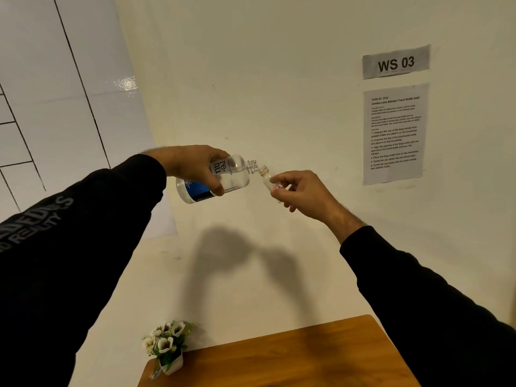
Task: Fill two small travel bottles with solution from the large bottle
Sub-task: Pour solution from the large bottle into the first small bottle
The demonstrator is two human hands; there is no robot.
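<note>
My left hand (192, 166) grips the large clear bottle (223, 177), which has a blue and white label and lies tipped almost on its side, uncapped neck pointing right. Clear liquid lies along its lower side. My right hand (301, 191) pinches a small clear travel bottle (268, 180), tilted with its open mouth up and left. The two bottle mouths touch or nearly touch, held high in front of the wall. No caps and no second small bottle are in view.
A wooden table (293, 358) shows at the bottom, with a small white pot of artificial flowers (167, 347) at its far left corner. On the wall hang a "WS 03" sign (396, 62) and a printed instruction sheet (393, 134).
</note>
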